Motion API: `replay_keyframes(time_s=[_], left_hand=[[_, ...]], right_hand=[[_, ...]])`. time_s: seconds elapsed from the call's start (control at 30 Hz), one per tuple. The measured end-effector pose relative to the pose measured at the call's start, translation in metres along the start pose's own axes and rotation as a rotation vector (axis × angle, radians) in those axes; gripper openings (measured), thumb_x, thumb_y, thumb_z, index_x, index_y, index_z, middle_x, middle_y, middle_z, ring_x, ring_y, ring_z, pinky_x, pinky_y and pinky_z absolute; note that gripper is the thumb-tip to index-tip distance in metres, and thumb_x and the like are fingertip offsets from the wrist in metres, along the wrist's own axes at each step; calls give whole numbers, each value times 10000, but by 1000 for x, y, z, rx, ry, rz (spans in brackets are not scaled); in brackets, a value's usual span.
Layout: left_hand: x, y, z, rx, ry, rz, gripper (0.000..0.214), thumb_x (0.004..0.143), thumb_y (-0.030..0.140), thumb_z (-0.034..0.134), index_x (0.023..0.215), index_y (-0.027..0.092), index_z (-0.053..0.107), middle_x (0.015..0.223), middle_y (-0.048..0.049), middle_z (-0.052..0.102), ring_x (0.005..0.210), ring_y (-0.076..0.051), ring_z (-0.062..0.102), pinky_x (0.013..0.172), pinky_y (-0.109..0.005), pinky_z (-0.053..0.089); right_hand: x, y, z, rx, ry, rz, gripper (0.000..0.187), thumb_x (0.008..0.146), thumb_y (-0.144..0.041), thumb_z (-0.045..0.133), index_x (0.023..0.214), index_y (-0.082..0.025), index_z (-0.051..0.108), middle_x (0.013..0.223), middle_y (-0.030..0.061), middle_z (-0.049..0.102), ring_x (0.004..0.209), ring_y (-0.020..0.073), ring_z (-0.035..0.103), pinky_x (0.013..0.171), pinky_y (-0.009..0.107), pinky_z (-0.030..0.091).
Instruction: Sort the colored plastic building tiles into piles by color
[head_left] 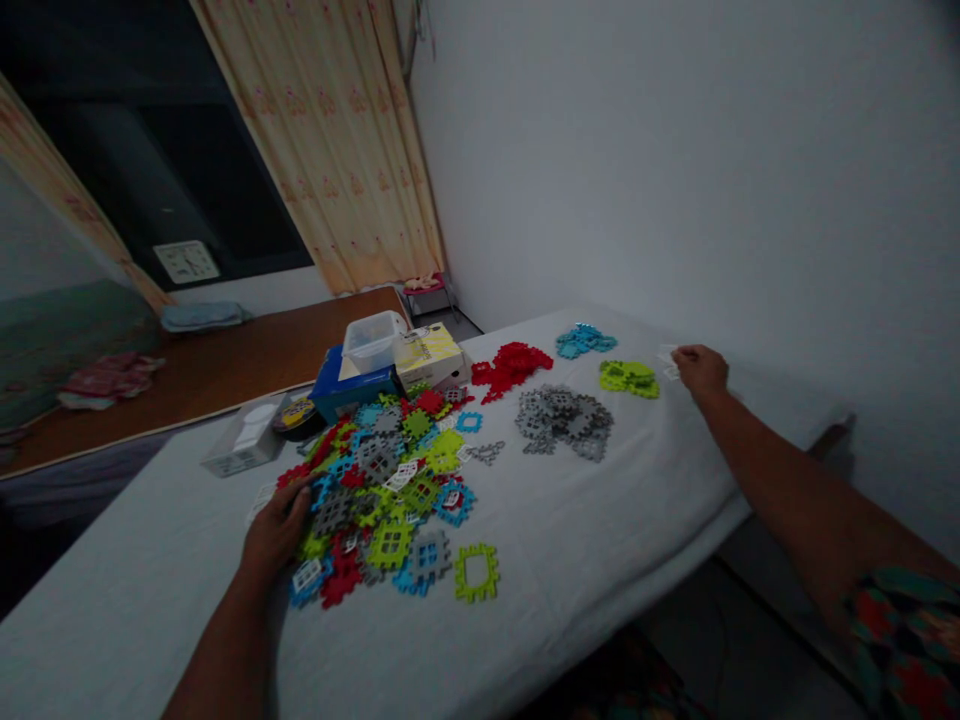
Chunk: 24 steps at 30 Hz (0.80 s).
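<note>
At the right side of the table my right hand [701,369] is closed in a pinch on a white plastic building piece [667,361]; how many pieces it holds is unclear. My left hand [277,527] rests against the left edge of a mixed pile of interlocking plastic pieces [390,540] in green, grey, blue, red and white. Its fingers look loosely apart, their tips partly lost among the pieces. Sorted by colour are a red pile [517,368], a blue pile [585,340], a light green pile [628,378] and a grey pile [566,420].
Behind the mixed pile stand a blue box [356,388], a clear plastic tub [373,340] and a yellow-and-white box [431,355]. A clear container [244,440] and a black round roll [298,415] lie farther left. The white-covered table [540,580] meets the wall [675,180].
</note>
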<state>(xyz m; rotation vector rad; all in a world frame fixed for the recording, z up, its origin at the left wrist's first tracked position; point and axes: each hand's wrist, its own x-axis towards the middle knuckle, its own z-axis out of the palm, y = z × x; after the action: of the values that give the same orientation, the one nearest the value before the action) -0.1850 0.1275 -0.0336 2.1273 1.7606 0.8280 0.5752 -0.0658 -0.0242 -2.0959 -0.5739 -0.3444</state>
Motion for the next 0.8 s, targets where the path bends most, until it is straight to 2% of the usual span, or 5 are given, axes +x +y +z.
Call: replay_keyframes(time_s=[0.2, 0.33, 0.47, 0.63, 0.8], left_hand=[[-3, 3, 0, -14, 34, -3, 461, 847, 469, 446, 1163, 271, 717, 1168, -43, 722, 1079, -265, 663, 936, -388, 534], [-4, 2, 0, -18, 19, 10, 489, 853, 478, 437, 1192, 247, 703, 1191, -58, 713, 1097, -270, 655, 946, -400, 527], [-3, 0, 1, -11, 10, 45, 492, 852, 470, 441, 1205, 242, 698, 1196, -58, 711, 1096, -260, 653, 944, -380, 525], [-2, 0, 4, 6, -5, 25, 505, 882, 464, 412, 1241, 231, 679, 1220, -66, 695, 1099, -251, 650, 957, -384, 518], [-6, 4, 5, 0, -17, 43, 502, 896, 433, 401, 1256, 210, 671, 1250, -77, 680, 1145, -251, 629, 1005, -395, 487]], right_hand=[[-2, 41, -1, -72, -14, 96, 162, 737, -353, 663, 664, -209, 644, 746, 140, 673, 713, 244, 600, 677, 398, 443], [-9, 45, 3, -109, 0, 102, 166, 741, -329, 666, 840, -203, 706, 848, 148, 694, 782, 264, 607, 712, 412, 432], [-13, 31, 2, -102, 61, 56, 284, 856, -280, 503, 1039, -177, 695, 957, 182, 707, 863, 271, 631, 770, 405, 445], [-50, -50, 9, 204, 9, -313, 335, 900, -331, 457, 1114, -160, 650, 891, 95, 721, 802, 219, 674, 809, 362, 498], [-150, -163, 20, 411, -475, -693, 267, 923, -384, 521, 1020, -198, 686, 907, 56, 727, 781, 176, 654, 748, 292, 494]])
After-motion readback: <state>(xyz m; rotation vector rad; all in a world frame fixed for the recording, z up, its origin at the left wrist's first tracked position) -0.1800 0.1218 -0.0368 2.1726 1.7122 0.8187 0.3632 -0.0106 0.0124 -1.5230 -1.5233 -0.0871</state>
